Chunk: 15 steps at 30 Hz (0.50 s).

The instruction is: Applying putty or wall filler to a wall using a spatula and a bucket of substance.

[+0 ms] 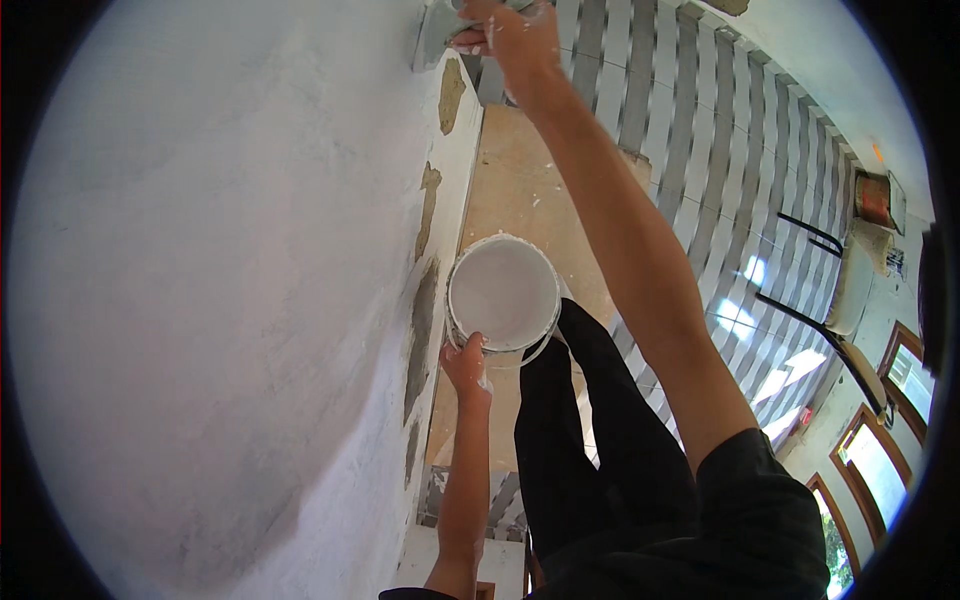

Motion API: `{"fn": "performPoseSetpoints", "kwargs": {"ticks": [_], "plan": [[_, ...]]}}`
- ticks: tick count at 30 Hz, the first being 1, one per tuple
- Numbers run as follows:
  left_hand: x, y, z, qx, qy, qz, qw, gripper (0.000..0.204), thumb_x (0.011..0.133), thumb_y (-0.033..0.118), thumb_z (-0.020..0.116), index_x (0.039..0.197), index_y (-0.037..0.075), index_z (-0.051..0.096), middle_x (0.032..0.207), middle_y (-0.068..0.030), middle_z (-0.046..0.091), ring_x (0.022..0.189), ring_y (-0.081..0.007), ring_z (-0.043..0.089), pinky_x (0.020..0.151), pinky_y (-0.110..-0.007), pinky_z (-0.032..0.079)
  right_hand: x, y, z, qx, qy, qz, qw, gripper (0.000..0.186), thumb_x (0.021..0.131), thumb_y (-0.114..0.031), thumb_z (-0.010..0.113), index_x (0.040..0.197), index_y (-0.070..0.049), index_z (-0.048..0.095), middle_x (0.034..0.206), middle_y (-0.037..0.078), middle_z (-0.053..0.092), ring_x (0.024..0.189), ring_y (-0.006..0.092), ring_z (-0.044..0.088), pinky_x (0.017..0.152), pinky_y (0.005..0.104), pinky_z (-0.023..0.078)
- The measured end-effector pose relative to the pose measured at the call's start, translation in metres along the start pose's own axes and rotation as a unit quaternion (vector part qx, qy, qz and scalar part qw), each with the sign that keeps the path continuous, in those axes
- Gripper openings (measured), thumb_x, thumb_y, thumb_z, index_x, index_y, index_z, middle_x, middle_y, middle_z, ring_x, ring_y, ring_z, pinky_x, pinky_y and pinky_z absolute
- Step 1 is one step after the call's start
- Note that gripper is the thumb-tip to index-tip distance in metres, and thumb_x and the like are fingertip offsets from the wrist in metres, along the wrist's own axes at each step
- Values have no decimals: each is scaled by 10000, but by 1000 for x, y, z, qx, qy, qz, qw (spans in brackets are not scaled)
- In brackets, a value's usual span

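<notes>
My left hand (pixel 466 367) grips the near rim of a white bucket (pixel 457 330), thumb over the edge. Inside the bucket is a smooth, pale plaster-like mix (pixel 500 292). At the top of the view, my right hand (pixel 520 40), smeared with white, is closed on a trowel (pixel 437 38). Its grey, coated blade lies at the edge of the white wall (pixel 230 220); the handle is mostly hidden by the fingers. Bare grey-brown patches (pixel 452 95) run down the wall's narrow edge face.
Below the bucket is a tan board (pixel 510 160), spotted with white. Beyond it spreads a grey-and-white striped tile floor (pixel 690 130). My legs (pixel 600 420) in black trousers are just right of the bucket. Furniture with black legs (pixel 850 300) and wood-framed windows (pixel 870 455) are at the right.
</notes>
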<state>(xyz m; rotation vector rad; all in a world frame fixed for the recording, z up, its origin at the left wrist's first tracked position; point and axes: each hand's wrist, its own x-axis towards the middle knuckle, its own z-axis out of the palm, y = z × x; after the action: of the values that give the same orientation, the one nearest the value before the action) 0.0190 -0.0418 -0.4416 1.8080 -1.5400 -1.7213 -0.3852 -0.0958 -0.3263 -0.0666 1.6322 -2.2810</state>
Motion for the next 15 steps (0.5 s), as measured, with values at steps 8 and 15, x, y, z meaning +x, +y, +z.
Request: {"fn": "performPoseSetpoints", "kwargs": {"ticks": [8, 15], "plan": [[4, 16, -1, 47, 1, 5, 999, 163, 640, 65, 650, 779, 0, 595, 719, -37, 596, 594, -148, 527, 558, -300, 426, -8, -46, -12, 214, -139, 13, 967, 250, 920, -254, 536, 961, -29, 639, 902, 126, 669, 786, 218, 658, 729, 328, 532], [6, 22, -1, 65, 0, -19, 998, 125, 654, 54, 655, 742, 25, 572, 670, -16, 550, 560, -133, 496, 499, -292, 401, 13, 21, -36, 266, -189, -39, 944, 339, 951, -311, 500, 1110, -34, 617, 989, 122, 672, 889, 248, 662, 794, 330, 509]]}}
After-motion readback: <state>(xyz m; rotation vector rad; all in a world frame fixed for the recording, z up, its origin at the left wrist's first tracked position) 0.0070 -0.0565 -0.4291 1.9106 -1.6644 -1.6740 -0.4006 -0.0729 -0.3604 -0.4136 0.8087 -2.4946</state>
